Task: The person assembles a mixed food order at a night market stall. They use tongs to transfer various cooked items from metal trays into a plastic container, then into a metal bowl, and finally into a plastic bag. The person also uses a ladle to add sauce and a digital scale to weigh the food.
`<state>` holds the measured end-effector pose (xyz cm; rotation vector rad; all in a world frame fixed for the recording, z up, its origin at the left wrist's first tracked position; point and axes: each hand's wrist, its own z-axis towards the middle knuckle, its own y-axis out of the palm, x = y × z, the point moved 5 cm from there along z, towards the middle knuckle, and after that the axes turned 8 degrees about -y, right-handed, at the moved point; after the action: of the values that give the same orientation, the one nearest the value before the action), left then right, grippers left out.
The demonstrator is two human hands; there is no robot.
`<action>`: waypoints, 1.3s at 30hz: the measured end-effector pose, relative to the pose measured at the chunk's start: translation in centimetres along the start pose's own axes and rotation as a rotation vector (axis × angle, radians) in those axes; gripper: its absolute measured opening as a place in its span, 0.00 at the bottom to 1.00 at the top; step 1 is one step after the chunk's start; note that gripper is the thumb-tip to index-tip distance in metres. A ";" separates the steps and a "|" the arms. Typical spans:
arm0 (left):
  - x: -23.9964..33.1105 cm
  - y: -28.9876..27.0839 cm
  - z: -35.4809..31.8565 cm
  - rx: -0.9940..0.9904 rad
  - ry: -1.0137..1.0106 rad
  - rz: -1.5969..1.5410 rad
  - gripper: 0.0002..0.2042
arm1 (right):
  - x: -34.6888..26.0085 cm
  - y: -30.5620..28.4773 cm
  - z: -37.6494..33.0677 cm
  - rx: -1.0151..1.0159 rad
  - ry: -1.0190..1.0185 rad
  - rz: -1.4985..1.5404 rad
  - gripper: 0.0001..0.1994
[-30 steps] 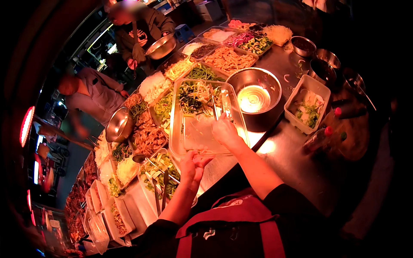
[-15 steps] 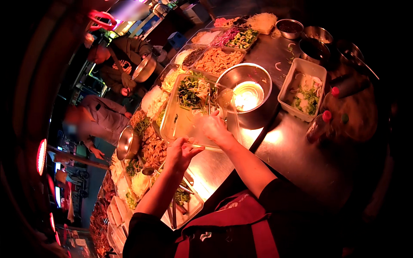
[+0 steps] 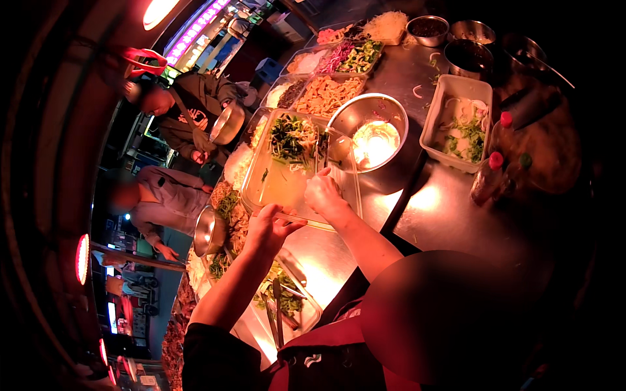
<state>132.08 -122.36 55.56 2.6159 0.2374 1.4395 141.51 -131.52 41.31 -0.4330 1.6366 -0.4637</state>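
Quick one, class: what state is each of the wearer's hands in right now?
Left hand: holding the clear plastic container at its near edge.
Right hand: closed on metal tongs.

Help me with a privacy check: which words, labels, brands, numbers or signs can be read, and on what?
None reads clearly.
Purple-lit sign: characters too small and slanted.
Dark shirt, upper left: white print, too blurred.
Red-trimmed apron: small white mark, no readable word.
Red-capped bottle: too dark to read any label.
Clear plastic container: no lettering visible.
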 end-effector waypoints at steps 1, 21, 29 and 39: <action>0.1 -0.1 -0.1 -0.001 0.002 0.010 0.06 | -0.7 0.1 0.0 0.037 -0.073 -0.094 0.34; 4.1 1.7 -2.5 -0.040 0.089 0.232 0.06 | -5.6 -2.0 -2.3 0.261 -0.370 -0.253 0.18; 4.4 1.8 -2.9 -0.075 0.088 0.196 0.05 | -5.6 -3.5 -2.8 0.284 -0.240 0.017 0.29; 5.3 3.5 -3.3 -0.019 0.035 0.308 0.08 | -6.0 -6.4 -4.7 0.117 -0.001 0.380 0.31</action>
<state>132.31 -124.48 62.42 2.7029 -0.1842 1.5679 137.54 -133.49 50.24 -0.0306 1.6344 -0.2708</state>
